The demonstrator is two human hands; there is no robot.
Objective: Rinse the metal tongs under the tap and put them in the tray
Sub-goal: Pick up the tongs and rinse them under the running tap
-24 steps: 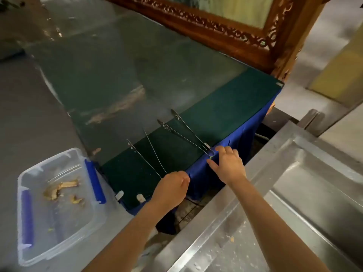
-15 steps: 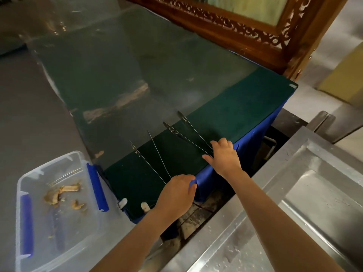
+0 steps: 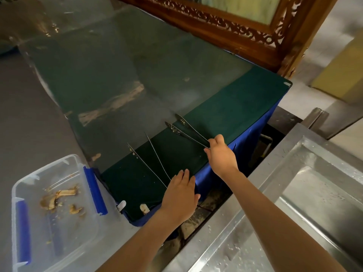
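Observation:
Two pairs of thin metal tongs lie on the green glass-topped table, hinge ends toward me. The right tongs have patterned, pierced tips; my right hand pinches their hinge end near the table's front edge. The left tongs are plain and spread in a narrow V. My left hand lies flat over their hinge end with fingers stretched out, hiding it. No tap is in view.
A clear plastic tray with blue handles and food scraps sits at lower left. A wet steel sink fills the lower right, across a dark gap from the blue-skirted table. A carved wooden frame stands behind.
My right hand has closed on the right tongs' hinge end. My left hand has gone from a curled fist to flat, stretched fingers over the left tongs.

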